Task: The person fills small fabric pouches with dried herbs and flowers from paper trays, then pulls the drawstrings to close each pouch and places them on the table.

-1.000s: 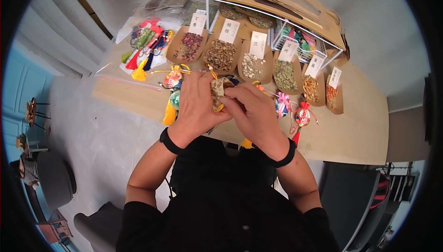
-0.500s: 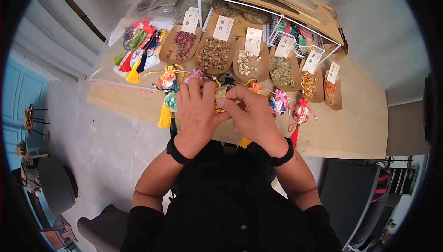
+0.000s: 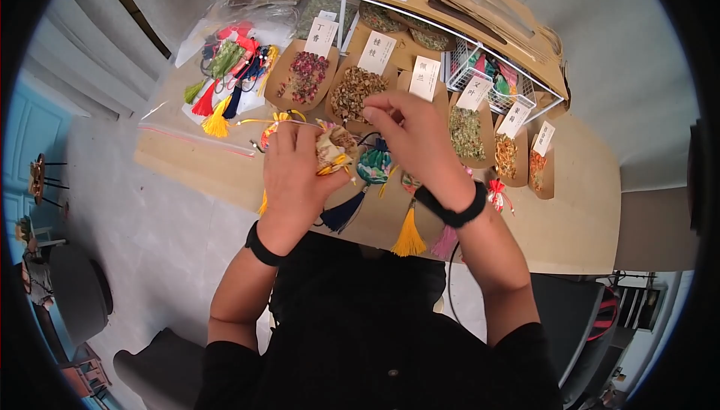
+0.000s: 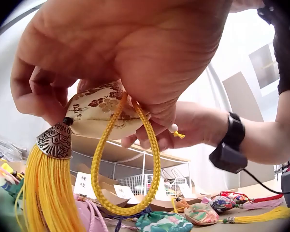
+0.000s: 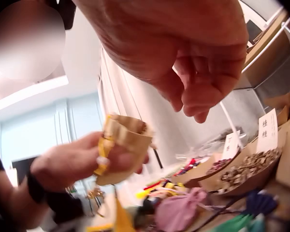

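My left hand grips a small cream drawstring pouch with a brown floral pattern. Its mouth stands upward in the right wrist view. From the pouch hang a yellow cord loop and a yellow tassel with a silver-coloured cap. Apart from the pouch, my right hand hovers at the near right edge of a brown paper tray of dried chips. Its fingers are loosely bent, thumb close to the fingertips, and nothing shows between them.
Labelled trays of dried flowers and green herbs line the table. Finished-looking pouches lie nearer, including a green pouch and a pink one. Loose tassels lie at left; a white-framed shelf stands behind.
My right hand has left the pouch mouth and moved up and right toward the trays. The left hand has shifted left with the pouch, uncovering the green pouch.
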Available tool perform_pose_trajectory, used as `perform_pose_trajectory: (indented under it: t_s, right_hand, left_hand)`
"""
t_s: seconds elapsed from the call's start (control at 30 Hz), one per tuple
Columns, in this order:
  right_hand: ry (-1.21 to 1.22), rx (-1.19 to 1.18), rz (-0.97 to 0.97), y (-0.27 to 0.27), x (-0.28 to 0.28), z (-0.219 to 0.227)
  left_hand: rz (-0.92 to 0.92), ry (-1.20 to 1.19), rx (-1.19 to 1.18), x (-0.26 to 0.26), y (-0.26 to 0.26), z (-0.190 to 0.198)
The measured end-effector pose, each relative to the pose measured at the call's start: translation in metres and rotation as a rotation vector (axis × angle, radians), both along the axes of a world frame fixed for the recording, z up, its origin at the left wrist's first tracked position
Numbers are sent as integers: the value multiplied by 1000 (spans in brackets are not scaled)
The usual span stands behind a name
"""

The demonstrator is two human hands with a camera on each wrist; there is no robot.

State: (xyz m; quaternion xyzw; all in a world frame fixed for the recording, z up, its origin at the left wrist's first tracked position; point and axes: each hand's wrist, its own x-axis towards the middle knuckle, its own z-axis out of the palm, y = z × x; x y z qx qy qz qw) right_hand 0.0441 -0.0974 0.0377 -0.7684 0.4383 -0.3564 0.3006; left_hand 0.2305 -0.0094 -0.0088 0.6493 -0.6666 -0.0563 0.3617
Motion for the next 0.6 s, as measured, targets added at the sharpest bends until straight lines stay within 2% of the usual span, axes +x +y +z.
perform_pose_trajectory:
  t_s: [0.1, 0.13, 0.23, 0.43, 0.6]
  right_hand:
    - [251, -181, 77, -45, 8, -23]
    - [304, -143, 123, -55, 12, -27]
    - [488, -282, 174, -73, 33, -38]
    - [654, -240, 202, -84, 57, -57]
    - [644, -262, 207, -89, 54, -70]
  left_hand:
    - [25, 13, 57, 12, -3, 0]
    - [28, 23, 76, 15, -3, 2]
    - [28, 47, 92, 21, -3, -3]
    - [11, 63, 88, 30, -4, -11]
    - [18, 53, 73, 33, -9, -13]
